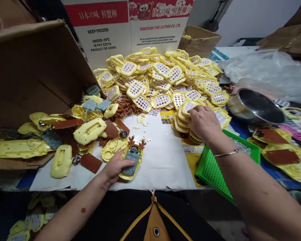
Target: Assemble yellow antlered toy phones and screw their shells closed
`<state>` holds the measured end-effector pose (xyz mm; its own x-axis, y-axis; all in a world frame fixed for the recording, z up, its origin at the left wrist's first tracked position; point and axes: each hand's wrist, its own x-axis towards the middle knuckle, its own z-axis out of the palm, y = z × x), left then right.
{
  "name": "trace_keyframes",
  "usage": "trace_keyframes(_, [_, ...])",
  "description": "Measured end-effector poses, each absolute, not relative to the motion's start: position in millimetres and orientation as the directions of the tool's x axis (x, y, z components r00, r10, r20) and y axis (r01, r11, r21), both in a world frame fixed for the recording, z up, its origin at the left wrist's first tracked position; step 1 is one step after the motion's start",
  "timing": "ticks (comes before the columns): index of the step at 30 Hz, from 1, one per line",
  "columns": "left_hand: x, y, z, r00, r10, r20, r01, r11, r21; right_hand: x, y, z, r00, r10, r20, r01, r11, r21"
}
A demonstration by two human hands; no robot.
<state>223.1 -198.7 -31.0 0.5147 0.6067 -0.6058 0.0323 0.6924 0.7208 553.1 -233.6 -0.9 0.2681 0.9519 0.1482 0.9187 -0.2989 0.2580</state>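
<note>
1. So the yellow shell [136,169] is left of the green basket [212,169], gripped by the left hand [116,165], thumb over its board [133,154].
2. Done on that one, far as I can tell: board sitting inside, brown antlers [141,144] poking out the top. Its insides are uncovered, so I'd call it half built.
3. Right hand [204,120] is just behind the basket, fingers curled at a stack of keypad panels [180,122]. Fingertips are hidden, so can't tell if it's really gripping one.
4. Loads left, I reckon: huge panel pile [163,80] behind the basket, plus loose backs [89,131] well to its left.
</note>
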Motion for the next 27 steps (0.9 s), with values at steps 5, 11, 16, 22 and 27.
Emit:
trace_keyframes(5, [218.0, -205.2, -34.5, 0.533, 0.614, -0.582, 0.008, 0.685, 0.729, 552.2, -224.7, 2.4, 0.265, 0.963, 0.05, 0.927, -0.269, 0.261])
trace_keyframes(11, [210.3, -210.1, -34.1, 0.525, 0.627, -0.576, -0.028, 0.689, 0.724, 544.3, -235.2, 9.8, 0.206, 0.97, 0.129, 0.933, -0.234, 0.272])
trace_keyframes(16, [221.3, -188.9, -22.9, 0.475, 0.69, -0.546, -0.126, 0.667, 0.734, 514.1, -256.7, 11.3, 0.007, 0.96, 0.278, 0.917, -0.117, 0.38])
trace_keyframes(22, [249.0, -182.4, -10.8, 0.566, 0.686, -0.457, -0.231, 0.664, 0.711, 438.7, -295.3, -4.8, -0.337, 0.89, 0.308, 0.902, 0.211, 0.378])
trace_keyframes(27, [250.6, -206.3, -20.3, 0.678, 0.585, -0.444, -0.176, 0.717, 0.675, 390.6, -317.7, -29.0, -0.48, 0.805, 0.349, 0.873, 0.396, 0.287])
